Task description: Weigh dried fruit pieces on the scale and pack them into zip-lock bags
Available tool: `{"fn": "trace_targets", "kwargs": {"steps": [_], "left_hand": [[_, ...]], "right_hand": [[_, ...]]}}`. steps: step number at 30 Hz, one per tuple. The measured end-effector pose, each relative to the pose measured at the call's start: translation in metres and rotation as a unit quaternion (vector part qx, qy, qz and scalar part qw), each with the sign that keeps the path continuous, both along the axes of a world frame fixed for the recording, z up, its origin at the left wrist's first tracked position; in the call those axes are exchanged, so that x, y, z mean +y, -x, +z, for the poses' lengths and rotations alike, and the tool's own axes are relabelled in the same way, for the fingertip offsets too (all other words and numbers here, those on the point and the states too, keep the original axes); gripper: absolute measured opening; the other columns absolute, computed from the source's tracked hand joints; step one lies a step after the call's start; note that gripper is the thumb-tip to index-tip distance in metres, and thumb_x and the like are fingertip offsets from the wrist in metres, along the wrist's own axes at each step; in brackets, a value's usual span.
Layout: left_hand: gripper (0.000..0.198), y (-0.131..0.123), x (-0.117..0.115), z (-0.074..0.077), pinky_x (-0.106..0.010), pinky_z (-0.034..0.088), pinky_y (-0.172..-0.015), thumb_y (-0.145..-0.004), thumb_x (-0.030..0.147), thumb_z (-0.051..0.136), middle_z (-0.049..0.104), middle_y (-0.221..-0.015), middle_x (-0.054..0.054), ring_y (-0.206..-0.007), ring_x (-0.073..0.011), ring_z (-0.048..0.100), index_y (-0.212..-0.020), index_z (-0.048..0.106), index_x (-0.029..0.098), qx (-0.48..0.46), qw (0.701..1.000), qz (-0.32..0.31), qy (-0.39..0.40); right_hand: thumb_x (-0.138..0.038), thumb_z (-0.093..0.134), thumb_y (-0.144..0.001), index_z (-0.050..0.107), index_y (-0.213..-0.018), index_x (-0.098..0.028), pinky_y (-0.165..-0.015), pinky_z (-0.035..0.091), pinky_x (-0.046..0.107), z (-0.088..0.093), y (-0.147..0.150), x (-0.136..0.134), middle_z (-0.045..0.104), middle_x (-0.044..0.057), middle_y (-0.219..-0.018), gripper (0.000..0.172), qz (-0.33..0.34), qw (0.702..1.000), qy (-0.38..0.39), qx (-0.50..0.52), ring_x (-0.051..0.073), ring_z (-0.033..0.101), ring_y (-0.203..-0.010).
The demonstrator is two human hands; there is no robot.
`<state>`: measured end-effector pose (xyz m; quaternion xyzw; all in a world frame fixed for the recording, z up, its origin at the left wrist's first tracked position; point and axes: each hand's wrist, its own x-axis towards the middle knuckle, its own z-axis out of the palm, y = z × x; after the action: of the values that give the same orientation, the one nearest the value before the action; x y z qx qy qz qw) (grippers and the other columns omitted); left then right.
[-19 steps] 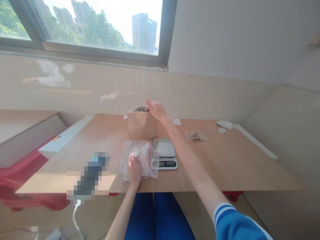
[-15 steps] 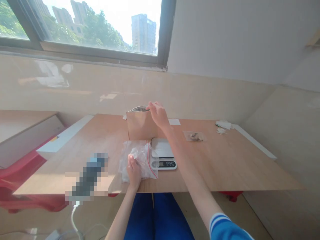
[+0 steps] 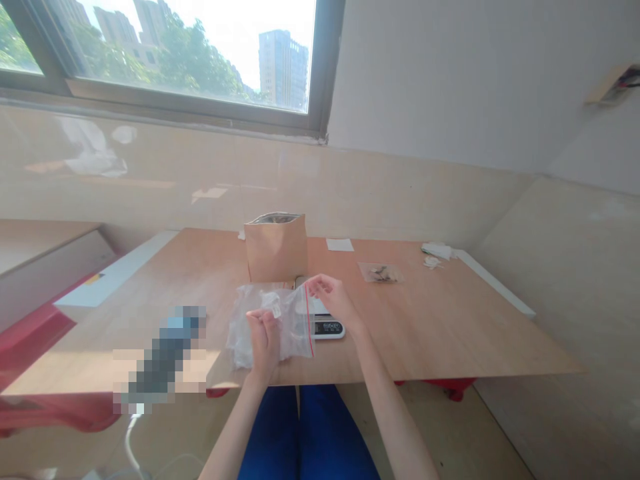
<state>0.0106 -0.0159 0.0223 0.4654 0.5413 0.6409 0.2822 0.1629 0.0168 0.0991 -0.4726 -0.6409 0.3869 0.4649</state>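
Observation:
My left hand (image 3: 265, 337) is closed on a clear zip-lock bag (image 3: 293, 333) with a red stripe along its right edge. The plastic looks crumpled and layered; I cannot tell if it is one bag or several. My right hand (image 3: 333, 297) pinches the upper corner of that striped edge. Partly covered by the plastic and my right hand lies a white kitchen scale (image 3: 330, 329), its dark button panel facing me. Behind it an upright brown paper pouch (image 3: 277, 250) stands with its top open, something indistinct inside.
A clear packet of small brownish pieces (image 3: 381, 273) lies right of the scale. White paper (image 3: 340, 245) is near the wall, and crumpled white scraps (image 3: 437, 252) are at the far right. A blurred-out device (image 3: 163, 357) with a white cable (image 3: 131, 440) sits at the left front edge.
My right hand has left the rim of the paper pouch and come down to the zip-lock bag's striped edge, which now stands straighter. The view has shifted slightly right.

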Motion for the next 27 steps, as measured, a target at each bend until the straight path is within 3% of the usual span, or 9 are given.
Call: {"fn": "trace_targets", "kwargs": {"steps": [4,8,12,16,18,21,24,27], "left_hand": [[0.038,0.000,0.001,0.008,-0.033,0.043,-0.052,-0.078,0.060,0.047,0.048,-0.063,0.000,-0.053,-0.0166,0.049,-0.078,0.037,0.024,0.012,1.000,-0.026,-0.004],[0.037,0.004,0.001,0.014,-0.032,0.042,-0.052,-0.076,0.058,0.048,0.048,-0.066,0.000,-0.057,-0.0184,0.053,-0.078,0.033,0.024,0.070,0.997,-0.020,-0.001],[0.038,0.010,-0.001,0.032,-0.029,0.038,-0.049,-0.077,0.058,0.047,0.045,-0.065,0.002,-0.054,-0.0168,0.051,-0.078,0.029,0.025,0.118,0.993,-0.003,0.031],[0.032,0.027,0.002,0.050,-0.027,0.037,-0.046,-0.084,0.055,0.039,0.040,-0.059,0.006,-0.048,-0.0154,0.048,-0.082,0.030,0.024,0.129,0.989,0.019,0.070],[0.033,0.037,0.007,0.049,-0.029,0.041,-0.049,-0.085,0.053,0.037,0.047,-0.063,0.003,-0.052,-0.0176,0.053,-0.090,0.034,0.021,0.166,0.978,0.055,0.114],[0.041,0.049,0.018,0.037,-0.037,0.046,-0.056,-0.085,0.050,0.040,0.057,-0.078,-0.007,-0.064,-0.0240,0.060,-0.105,0.038,0.015,0.242,0.949,0.098,0.175],[0.048,0.054,0.025,0.026,-0.046,0.046,-0.076,-0.082,0.047,0.047,0.055,-0.105,-0.023,-0.097,-0.0338,0.058,-0.109,0.043,0.008,0.317,0.932,0.151,0.095],[0.040,0.054,0.026,0.026,-0.047,0.041,-0.088,-0.086,0.042,0.043,0.050,-0.120,-0.024,-0.113,-0.0337,0.050,-0.108,0.051,0.009,0.408,0.896,0.172,-0.030]], "right_hand": [[-0.061,0.042,-0.084,0.063,-0.084,-0.019,-0.070,0.047,0.028,0.005,0.001,-0.010,0.066,0.005,-0.082,0.046,0.059,0.998,0.008,0.010,0.017,0.061,-0.077],[-0.055,0.054,-0.079,0.058,-0.071,-0.021,-0.071,0.049,0.030,0.003,0.008,-0.014,0.066,0.004,-0.068,0.035,-0.049,0.996,-0.001,0.078,0.018,0.063,-0.068],[-0.053,0.049,-0.083,0.060,-0.075,-0.021,-0.069,0.049,0.031,-0.010,0.009,-0.004,0.067,0.006,-0.069,0.035,-0.125,0.988,-0.025,0.093,0.018,0.063,-0.065],[-0.047,0.032,-0.091,0.062,-0.085,-0.018,-0.073,0.049,0.030,-0.036,-0.018,0.026,0.069,0.010,-0.088,0.042,-0.160,0.985,-0.053,-0.025,0.019,0.065,-0.079],[-0.038,0.029,-0.091,0.061,-0.096,-0.017,-0.084,0.046,0.032,-0.050,-0.042,0.045,0.067,0.011,-0.101,0.039,-0.257,0.944,-0.082,-0.192,0.020,0.061,-0.096],[-0.025,0.043,-0.082,0.058,-0.109,-0.010,-0.099,0.033,0.044,-0.068,-0.081,0.066,0.055,0.019,-0.122,0.034,-0.322,0.908,-0.059,-0.260,0.029,0.045,-0.119],[-0.016,0.048,-0.076,0.055,-0.114,-0.004,-0.101,0.025,0.050,-0.082,-0.111,0.072,0.045,0.026,-0.131,0.041,-0.358,0.883,-0.028,-0.304,0.036,0.034,-0.127],[-0.013,0.044,-0.077,0.059,-0.107,-0.003,-0.100,0.026,0.048,-0.088,-0.130,0.069,0.048,0.027,-0.128,0.035,-0.365,0.867,-0.016,-0.339,0.036,0.035,-0.126]]}}
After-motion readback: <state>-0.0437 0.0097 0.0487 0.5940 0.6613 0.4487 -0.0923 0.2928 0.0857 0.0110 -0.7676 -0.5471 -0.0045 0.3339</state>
